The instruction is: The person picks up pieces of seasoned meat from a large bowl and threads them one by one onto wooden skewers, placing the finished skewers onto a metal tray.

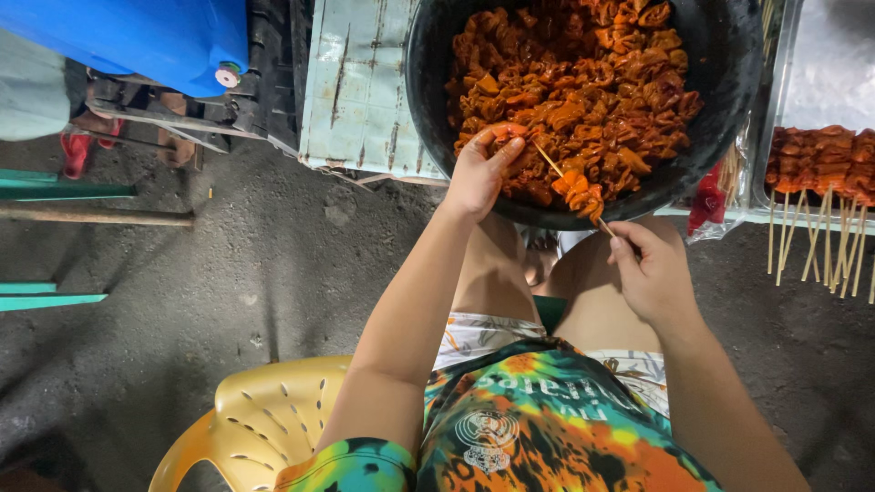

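Knees of the seated person frame the near view, above a yellow plastic chair (260, 424) at near left. The right hand (652, 269) is pinched on a bamboo skewer (572, 191) carrying several orange meat pieces, while the left hand (483, 169) grips one marinated piece at the skewer's tip. Beyond sits the black basin (729, 82) of marinated meat, with a tray of finished skewers (820, 164) far right.
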